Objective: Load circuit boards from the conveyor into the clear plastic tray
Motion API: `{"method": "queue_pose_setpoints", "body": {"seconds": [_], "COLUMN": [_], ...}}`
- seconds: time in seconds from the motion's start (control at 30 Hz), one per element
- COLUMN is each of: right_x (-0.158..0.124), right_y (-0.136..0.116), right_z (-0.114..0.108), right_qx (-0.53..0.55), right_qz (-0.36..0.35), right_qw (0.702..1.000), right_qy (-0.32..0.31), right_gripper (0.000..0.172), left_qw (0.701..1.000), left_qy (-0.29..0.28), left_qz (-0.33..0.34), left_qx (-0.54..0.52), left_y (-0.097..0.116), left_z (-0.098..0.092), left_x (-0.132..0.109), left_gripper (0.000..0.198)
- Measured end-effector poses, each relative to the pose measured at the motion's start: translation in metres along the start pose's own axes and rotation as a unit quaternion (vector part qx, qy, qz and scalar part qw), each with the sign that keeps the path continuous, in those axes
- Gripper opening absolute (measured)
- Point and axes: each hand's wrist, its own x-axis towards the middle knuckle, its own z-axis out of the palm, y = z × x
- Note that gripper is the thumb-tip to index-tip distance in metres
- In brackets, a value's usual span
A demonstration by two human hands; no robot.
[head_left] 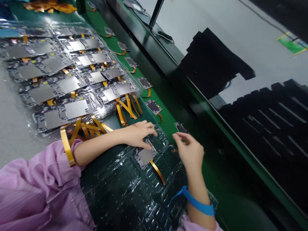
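Note:
My left hand (138,133) reaches over a circuit board (145,157) lying in a clear plastic tray (115,183). Its fingers are apart, with the thumb over the board's upper edge; whether they touch it I cannot tell. An orange flat cable (157,172) runs from that board toward the lower right. My right hand (191,150) is beside another circuit board (180,127) on the green strip. Its thumb and forefinger are pinched together near that board's lower edge, and what is between them is hidden. A blue wrist strap (198,203) circles the right wrist.
Stacked clear trays (93,110) filled with boards and orange cables stand at the upper left. Several more boards (144,82) lie in a row along the green strip (166,120). A dark metal rail (154,54) borders it. Orange film pieces (51,6) lie at the far end.

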Motion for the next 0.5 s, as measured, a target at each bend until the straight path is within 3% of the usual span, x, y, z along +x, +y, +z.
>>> {"method": "queue_pose_setpoints", "body": {"seconds": [0.1, 0.2, 0.37, 0.5], "right_x": [0.039, 0.067, 0.088, 0.103], "right_y": [0.022, 0.031, 0.025, 0.035], "right_z": [-0.012, -0.001, 0.022, 0.012], "right_qx": [-0.107, -0.179, -0.222, -0.215], "right_qz": [0.141, 0.22, 0.235, 0.212], "right_qw": [0.984, 0.957, 0.941, 0.945], "right_qy": [-0.018, -0.066, -0.095, -0.128], "right_gripper": [0.047, 0.064, 0.069, 0.069], "left_qw": [0.997, 0.996, 0.996, 0.993], "left_qy": [-0.059, -0.069, -0.074, -0.094], "left_qz": [0.038, 0.031, 0.029, 0.036], "left_qx": [0.029, 0.037, 0.045, 0.058], "left_y": [-0.001, -0.002, 0.0, 0.006], "left_z": [0.0, 0.003, 0.004, 0.0], "left_x": [-0.005, -0.005, -0.005, -0.007], "left_gripper": [0.044, 0.046, 0.048, 0.047]}}
